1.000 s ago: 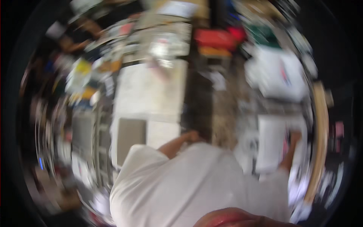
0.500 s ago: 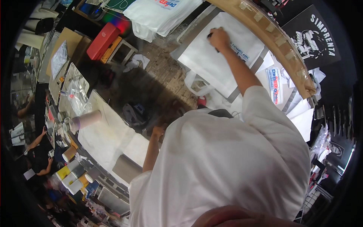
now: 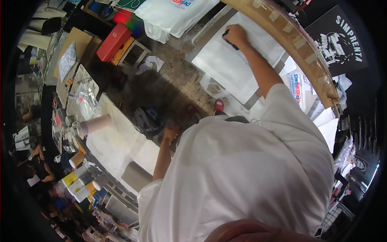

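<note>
At the upper right my right hand (image 3: 238, 37) is closed on a black object (image 3: 229, 39), pressing it on a white bag (image 3: 217, 60) that lies flat on a grey board (image 3: 254, 103). My arm crosses the bag and hides part of its print. Low beside my body, my left hand (image 3: 171, 133) hangs near the pale worktable (image 3: 113, 145), its fingers curled in shadow around something I cannot make out, if anything.
A taped cardboard edge (image 3: 298, 42) borders the board; stacked white bags (image 3: 167, 20), a red box (image 3: 113, 42) and a stool (image 3: 137, 56) are beyond. A pink cylinder (image 3: 94, 125) and plastic packet (image 3: 86, 101) lie leftward. A co-worker (image 3: 40, 169) is at far left.
The blurred, turning view of a second ago has steadied with the bag at upper right. Since half a second ago, my right hand has shifted slightly up along the bag with the black object.
</note>
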Motion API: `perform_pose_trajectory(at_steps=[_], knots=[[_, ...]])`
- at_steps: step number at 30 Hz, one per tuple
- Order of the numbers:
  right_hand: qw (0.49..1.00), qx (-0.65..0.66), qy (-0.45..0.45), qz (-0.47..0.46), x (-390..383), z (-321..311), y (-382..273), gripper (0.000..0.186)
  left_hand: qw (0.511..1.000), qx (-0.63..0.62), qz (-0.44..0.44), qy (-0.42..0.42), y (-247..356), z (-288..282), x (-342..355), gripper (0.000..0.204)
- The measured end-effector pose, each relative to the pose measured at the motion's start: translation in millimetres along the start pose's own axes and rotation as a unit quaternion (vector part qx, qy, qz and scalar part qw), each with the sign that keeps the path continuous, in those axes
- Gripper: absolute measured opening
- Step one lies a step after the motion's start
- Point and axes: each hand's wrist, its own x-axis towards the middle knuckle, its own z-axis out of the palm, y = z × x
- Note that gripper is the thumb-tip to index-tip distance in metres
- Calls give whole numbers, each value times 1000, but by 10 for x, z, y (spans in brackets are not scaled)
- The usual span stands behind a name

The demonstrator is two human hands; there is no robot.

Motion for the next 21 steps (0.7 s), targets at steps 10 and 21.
perform_pose_trajectory(at_steps=[10, 21], knots=[[998, 29, -30, 44, 74, -50, -56, 27, 993, 78, 56, -63, -609, -191, 80, 26], [997, -41, -61, 12, 29, -19, -137, 25, 998, -68, -5, 1, -184, -105, -156, 29]])
